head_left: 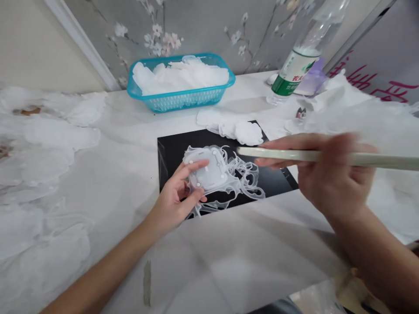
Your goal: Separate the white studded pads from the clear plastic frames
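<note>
My left hand (pixel 185 189) grips the left side of a translucent white, rounded-square moulded piece (pixel 212 172), thumb at the near edge and a finger across its top. Thin ragged flash hangs around the piece. My right hand (pixel 334 170), slightly blurred, is closed around a long pale stick (pixel 278 153) whose tip points left, apart from the piece. Beneath lies a black mat (pixel 173 144). Curly trimmed strips (pixel 250 179) lie on it to the right of the piece. Several flat white pieces (pixel 248 133) overlap at the mat's far edge.
A blue basket (pixel 190 102) full of white pieces stands at the back. A clear bottle with a green label (pixel 291 74) stands back right, near a purple bag (pixel 312 78). Heaps of white sheets (pixel 49 144) cover the table's left side, with more translucent white material (pixel 360 122) at right.
</note>
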The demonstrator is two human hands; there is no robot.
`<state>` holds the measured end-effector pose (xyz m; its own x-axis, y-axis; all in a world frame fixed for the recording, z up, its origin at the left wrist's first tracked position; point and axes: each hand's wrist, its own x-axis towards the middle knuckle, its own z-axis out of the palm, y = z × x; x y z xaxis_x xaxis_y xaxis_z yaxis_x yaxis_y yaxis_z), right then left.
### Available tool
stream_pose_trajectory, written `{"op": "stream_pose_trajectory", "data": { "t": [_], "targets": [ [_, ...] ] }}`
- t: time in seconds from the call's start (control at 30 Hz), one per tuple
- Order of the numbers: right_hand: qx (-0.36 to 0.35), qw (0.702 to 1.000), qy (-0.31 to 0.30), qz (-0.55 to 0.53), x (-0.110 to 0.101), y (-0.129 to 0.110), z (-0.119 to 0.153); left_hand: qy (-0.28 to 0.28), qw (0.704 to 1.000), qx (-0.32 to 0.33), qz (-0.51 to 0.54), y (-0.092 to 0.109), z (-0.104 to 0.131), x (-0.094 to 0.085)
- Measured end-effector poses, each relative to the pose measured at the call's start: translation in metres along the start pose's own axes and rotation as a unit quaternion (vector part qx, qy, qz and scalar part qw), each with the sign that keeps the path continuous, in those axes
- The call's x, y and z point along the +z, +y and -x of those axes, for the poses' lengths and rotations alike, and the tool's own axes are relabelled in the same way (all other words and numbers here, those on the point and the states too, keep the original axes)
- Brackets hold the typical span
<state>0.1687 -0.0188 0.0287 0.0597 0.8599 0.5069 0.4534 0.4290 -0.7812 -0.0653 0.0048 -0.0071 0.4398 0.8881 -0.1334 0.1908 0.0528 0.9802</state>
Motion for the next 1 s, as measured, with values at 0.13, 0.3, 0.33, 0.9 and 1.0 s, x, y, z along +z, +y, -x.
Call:
{"op": "stream_pose_trajectory", "data": {
  "t": [0.13, 0.3, 0.33, 0.9, 1.0],
  "targets": [
    [-0.011, 0.995, -0.092, -0.023, 0.0023, -0.0030, -0.0035, 0.002, 1.000, 0.009, 0.002, 0.0001, -0.0010, 0.0017],
    [-0.084, 0.970, -0.224, -0.035, 0.0034, -0.0029, -0.0026, 0.007, 1.000, 0.009, 0.012, -0.0006, -0.0014, 0.0052],
    [-0.097, 0.966, -0.237, -0.025, 0.0038, -0.0027, -0.0020, 0.009, 1.000, 0.011, 0.016, -0.0008, -0.0013, 0.0059],
    [-0.136, 0.949, -0.285, -0.008, 0.0096, -0.0006, -0.0008, -0.009, 1.000, 0.016, 0.015, -0.0033, 0.0007, 0.0061],
    [-0.155, 0.942, -0.297, 0.005, 0.0098, -0.0005, 0.0019, -0.010, 1.000, 0.021, 0.007, -0.0030, 0.0015, 0.0072]
  ]
}}
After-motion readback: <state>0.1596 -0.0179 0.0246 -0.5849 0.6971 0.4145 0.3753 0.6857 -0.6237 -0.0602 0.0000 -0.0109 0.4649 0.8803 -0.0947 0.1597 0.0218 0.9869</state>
